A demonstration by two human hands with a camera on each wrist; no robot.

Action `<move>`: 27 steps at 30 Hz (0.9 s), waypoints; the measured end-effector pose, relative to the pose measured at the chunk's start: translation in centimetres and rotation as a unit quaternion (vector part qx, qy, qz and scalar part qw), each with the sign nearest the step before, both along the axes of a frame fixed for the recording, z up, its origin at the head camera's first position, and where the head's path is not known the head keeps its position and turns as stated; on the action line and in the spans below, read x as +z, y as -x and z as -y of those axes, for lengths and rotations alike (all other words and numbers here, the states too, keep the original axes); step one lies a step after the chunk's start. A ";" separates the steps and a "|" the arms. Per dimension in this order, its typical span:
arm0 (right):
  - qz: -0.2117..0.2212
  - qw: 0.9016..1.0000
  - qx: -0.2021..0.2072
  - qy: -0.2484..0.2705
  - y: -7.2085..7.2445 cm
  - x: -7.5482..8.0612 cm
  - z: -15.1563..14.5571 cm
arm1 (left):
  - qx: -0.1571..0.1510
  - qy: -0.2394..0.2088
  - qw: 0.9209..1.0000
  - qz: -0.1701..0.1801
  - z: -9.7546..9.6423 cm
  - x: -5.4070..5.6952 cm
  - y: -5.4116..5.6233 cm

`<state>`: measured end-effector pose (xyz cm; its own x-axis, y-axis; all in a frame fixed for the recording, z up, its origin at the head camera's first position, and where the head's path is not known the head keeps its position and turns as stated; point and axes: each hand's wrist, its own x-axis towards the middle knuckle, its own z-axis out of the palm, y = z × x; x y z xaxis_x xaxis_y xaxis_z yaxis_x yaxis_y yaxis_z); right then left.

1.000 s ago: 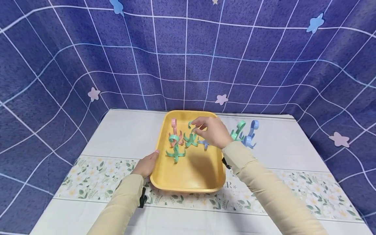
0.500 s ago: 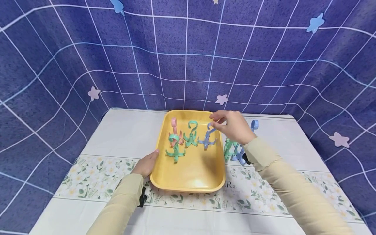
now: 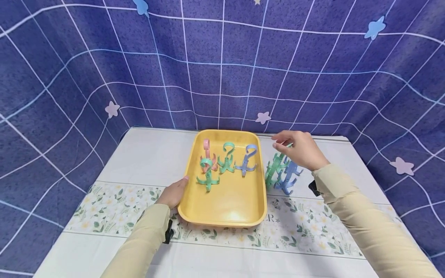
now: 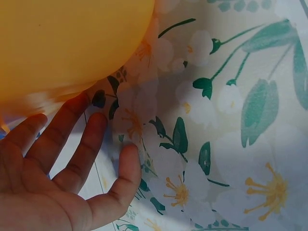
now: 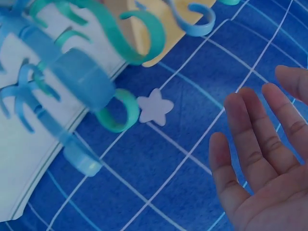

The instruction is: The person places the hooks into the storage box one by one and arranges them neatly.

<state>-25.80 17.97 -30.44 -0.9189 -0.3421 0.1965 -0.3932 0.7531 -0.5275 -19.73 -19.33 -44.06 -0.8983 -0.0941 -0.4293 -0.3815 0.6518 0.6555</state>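
Altogether, one yellow tray [image 3: 231, 204] holds four hooks [image 3: 208, 180].

The left hand [image 3: 173, 194], fingers spread, touches the tray [image 3: 222, 222] at its left edge while the right hand [image 3: 301, 150], loosely bent, hovers past the right edge.

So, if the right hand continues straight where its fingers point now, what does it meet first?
Probably the yellow tray, at its far right corner; the right hand may pass above, as its height is unclear.

Blue curtain [image 3: 205, 46] crossed by pale grid lines, star shapes [image 3: 263, 117] scattered across it, white tablecloth [image 3: 149, 154] banded with printed flowers [image 3: 112, 206]
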 end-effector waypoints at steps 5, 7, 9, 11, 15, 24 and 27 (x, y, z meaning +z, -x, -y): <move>0.000 1.000 -0.003 -0.006 -0.1 -0.6 -1.4 | -0.011 0.006 1.000 -0.008 0.0 0.1 0.0; 0.000 1.000 -0.001 -0.011 0.0 -0.9 -1.9 | -0.012 0.005 1.000 -0.009 0.0 0.1 0.0; -0.004 1.000 0.005 -0.024 0.0 -1.2 -2.4 | -0.012 0.003 1.000 -0.009 0.0 0.2 0.0; -0.009 0.999 0.014 -0.043 0.0 -1.4 -2.9 | -0.013 0.003 1.000 -0.009 0.0 0.2 0.0; -0.019 0.994 0.032 -0.100 0.0 -1.8 -3.9 | -0.016 0.007 1.000 -0.011 0.0 0.1 0.0; 0.029 0.986 0.070 -0.145 0.0 -3.1 -5.1 | -0.013 0.010 1.000 -0.008 -0.1 0.1 0.0; 0.031 0.984 0.079 -0.155 0.0 -3.5 -5.3 | -0.014 0.014 1.000 -0.007 -0.1 0.1 0.1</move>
<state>-25.81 23.22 -33.95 -0.8564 -0.5163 0.0051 -0.4925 0.8139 -0.3084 -19.78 -19.23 -43.95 -0.9070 -0.0815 -0.4132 -0.3535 0.6807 0.6416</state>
